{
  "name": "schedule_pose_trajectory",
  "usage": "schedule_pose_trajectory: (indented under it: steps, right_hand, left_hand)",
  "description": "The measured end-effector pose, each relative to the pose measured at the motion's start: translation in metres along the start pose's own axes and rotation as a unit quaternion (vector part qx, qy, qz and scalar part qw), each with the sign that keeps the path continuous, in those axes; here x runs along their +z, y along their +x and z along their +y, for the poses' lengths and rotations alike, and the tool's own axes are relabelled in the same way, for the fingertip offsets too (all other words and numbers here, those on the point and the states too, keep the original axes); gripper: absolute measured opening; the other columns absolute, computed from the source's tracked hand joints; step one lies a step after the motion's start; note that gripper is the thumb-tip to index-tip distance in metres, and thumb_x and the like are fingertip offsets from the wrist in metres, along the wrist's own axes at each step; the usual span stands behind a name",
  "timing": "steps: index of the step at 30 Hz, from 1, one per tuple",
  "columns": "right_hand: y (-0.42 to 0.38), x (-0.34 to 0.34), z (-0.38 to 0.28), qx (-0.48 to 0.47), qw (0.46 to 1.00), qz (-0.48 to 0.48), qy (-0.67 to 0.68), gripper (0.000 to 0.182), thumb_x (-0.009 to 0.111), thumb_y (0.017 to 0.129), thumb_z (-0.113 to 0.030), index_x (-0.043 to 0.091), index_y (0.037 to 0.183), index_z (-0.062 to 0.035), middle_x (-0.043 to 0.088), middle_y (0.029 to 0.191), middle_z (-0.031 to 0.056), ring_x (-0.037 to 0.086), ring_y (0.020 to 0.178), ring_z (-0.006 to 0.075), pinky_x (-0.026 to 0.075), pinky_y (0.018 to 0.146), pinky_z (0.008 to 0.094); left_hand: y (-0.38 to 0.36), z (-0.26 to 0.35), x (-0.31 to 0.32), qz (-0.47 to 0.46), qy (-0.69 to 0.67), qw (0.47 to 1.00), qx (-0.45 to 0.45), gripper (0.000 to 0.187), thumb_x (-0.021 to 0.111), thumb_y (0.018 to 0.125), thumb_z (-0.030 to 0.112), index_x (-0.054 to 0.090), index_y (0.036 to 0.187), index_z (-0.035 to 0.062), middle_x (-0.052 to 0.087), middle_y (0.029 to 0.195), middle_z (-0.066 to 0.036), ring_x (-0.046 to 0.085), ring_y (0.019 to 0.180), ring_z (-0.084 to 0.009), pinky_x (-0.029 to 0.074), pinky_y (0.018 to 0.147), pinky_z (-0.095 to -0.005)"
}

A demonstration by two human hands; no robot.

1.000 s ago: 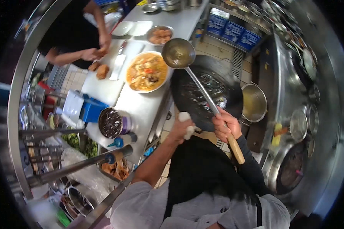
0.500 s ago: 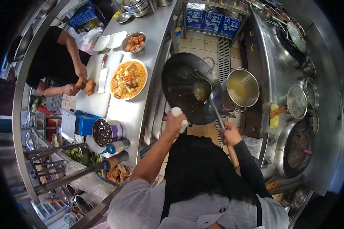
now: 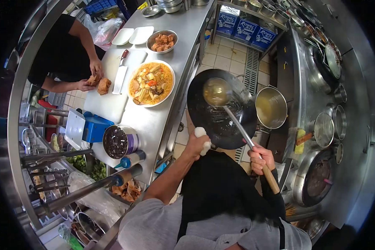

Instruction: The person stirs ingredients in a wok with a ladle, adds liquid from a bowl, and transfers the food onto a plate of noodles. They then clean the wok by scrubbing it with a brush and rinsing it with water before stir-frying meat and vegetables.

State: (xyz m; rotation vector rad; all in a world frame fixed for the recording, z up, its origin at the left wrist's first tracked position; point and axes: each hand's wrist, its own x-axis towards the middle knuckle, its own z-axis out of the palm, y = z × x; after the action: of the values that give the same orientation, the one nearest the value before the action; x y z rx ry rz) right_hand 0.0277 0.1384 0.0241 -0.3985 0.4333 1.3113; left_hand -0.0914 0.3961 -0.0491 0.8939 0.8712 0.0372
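Observation:
A dark wok [image 3: 199,102] hangs in front of me over the tiled floor, its inside wet and shiny. My left hand [image 3: 195,146] is closed on a folded white cloth [image 3: 201,134] at the near-left rim of the wok; whatever part of the wok lies under the cloth is hidden. In my right hand [image 3: 261,158] is a long ladle [image 3: 241,127] with a wooden grip end. Its bowl, with yellowish liquid in it, is over the far part of the wok. Right beside the wok is a metal pot [image 3: 284,109] of cloudy yellow liquid.
On the steel counter [image 3: 181,54] are a plate of topped noodles [image 3: 152,83], a bowl of fried pieces [image 3: 162,41] and a cleaver [image 3: 120,79]. A co-worker's hands [image 3: 91,79] hold fried food over a white board [image 3: 108,104]. Several pans line the stove [image 3: 298,79] at right.
The ladle's bowl has risen and shows larger, and more of its wooden grip shows by my right hand. The wok looks tilted differently. The co-worker's hands have hardly moved.

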Motion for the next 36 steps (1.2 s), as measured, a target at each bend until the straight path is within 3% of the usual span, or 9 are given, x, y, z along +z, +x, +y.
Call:
schedule_pose_trajectory:
  steps: [2,4,8,16,22,26,28,29,36]
  right_hand:
    - [-0.005,-0.003,-0.007,-0.03,0.997,0.052,-0.042,0.049,0.045,0.096,-0.007,0.037,0.144,-0.0073,0.04,0.06,-0.0004,0.035,0.038,0.0071,0.029,0.031,0.0229]
    - [-0.005,0.001,-0.011,-0.139,0.887,0.285,-0.335,0.052,0.052,0.091,-0.006,0.041,0.142,-0.0061,0.046,0.061,0.0,0.037,0.037,0.0087,0.03,0.032,0.0246]
    - [0.025,-0.039,-0.006,-0.185,0.777,0.344,-0.495,0.057,0.056,0.085,0.0,0.047,0.141,-0.0063,0.051,0.061,0.0011,0.042,0.037,0.0096,0.033,0.033,0.0259]
    - [0.048,0.052,0.044,-0.065,0.96,0.173,-0.21,0.053,0.053,0.09,-0.005,0.042,0.141,-0.009,0.048,0.064,0.004,0.036,0.036,0.0097,0.029,0.032,0.0264]
    - [0.064,0.133,0.057,-0.046,0.958,0.094,-0.268,0.061,0.052,0.09,-0.001,0.036,0.148,-0.0099,0.048,0.064,0.0029,0.04,0.038,0.0084,0.033,0.034,0.0237]
    - [0.112,0.148,0.063,-0.092,0.819,0.08,-0.561,0.062,0.057,0.088,0.001,0.04,0.146,-0.0074,0.061,0.07,0.0101,0.053,0.045,0.0121,0.043,0.043,0.0269]
    - [0.137,0.141,0.071,-0.31,0.526,-0.006,-0.792,0.062,0.059,0.085,-0.002,0.041,0.145,-0.0046,0.064,0.076,0.0217,0.065,0.057,0.0261,0.052,0.056,0.0348]
    - [0.134,0.16,0.073,-0.229,0.517,0.043,-0.824,0.065,0.061,0.082,-0.003,0.041,0.144,-0.0031,0.063,0.084,0.0286,0.068,0.075,0.0392,0.053,0.07,0.0397]
    - [0.148,0.157,0.086,-0.34,0.41,-0.007,-0.846,0.069,0.061,0.079,0.001,0.04,0.144,-0.0029,0.065,0.083,0.0246,0.065,0.072,0.0403,0.052,0.067,0.0394]
  left_hand:
    - [0.006,-0.011,-0.013,-0.013,0.007,1.0,0.012,0.032,0.066,0.071,0.006,0.052,0.099,0.0009,0.058,0.085,-0.007,0.06,0.07,-0.0166,0.049,0.059,-0.0319]
    - [0.008,-0.011,-0.02,-0.026,0.066,0.996,0.056,0.041,0.067,0.069,0.009,0.048,0.104,-0.0008,0.058,0.091,-0.012,0.06,0.077,-0.02,0.05,0.064,-0.0345]
    - [0.002,0.005,-0.008,0.046,0.186,0.974,0.122,0.044,0.069,0.068,0.013,0.046,0.103,-0.0032,0.058,0.094,-0.016,0.061,0.083,-0.0251,0.051,0.07,-0.0381]
    - [0.062,-0.018,-0.017,0.078,0.226,0.966,0.101,0.05,0.07,0.069,0.016,0.045,0.106,-0.0068,0.06,0.097,-0.02,0.064,0.086,-0.0298,0.052,0.073,-0.0404]
    - [0.054,-0.009,-0.026,-0.045,0.034,0.998,-0.016,0.023,0.066,0.07,0.011,0.056,0.088,0.0011,0.06,0.08,-0.008,0.061,0.068,-0.0174,0.049,0.056,-0.033]
    - [0.058,-0.03,-0.026,-0.076,-0.031,0.996,0.037,0.009,0.061,0.073,0.008,0.058,0.08,0.0035,0.058,0.071,-0.004,0.057,0.059,-0.0144,0.047,0.052,-0.0318]
    - [0.057,-0.033,-0.025,-0.098,-0.055,0.991,0.071,0.014,0.063,0.077,0.009,0.06,0.089,0.0023,0.061,0.079,-0.006,0.061,0.066,-0.0152,0.05,0.056,-0.032]
    - [0.054,-0.031,-0.022,-0.09,-0.037,0.991,0.096,0.018,0.064,0.079,0.011,0.06,0.094,0.0015,0.062,0.084,-0.006,0.062,0.072,-0.0154,0.051,0.06,-0.0323]
    - [0.01,0.023,-0.016,-0.106,-0.004,0.992,0.071,0.031,0.066,0.087,0.018,0.057,0.113,0.0032,0.063,0.104,-0.006,0.059,0.094,-0.0144,0.049,0.08,-0.0311]
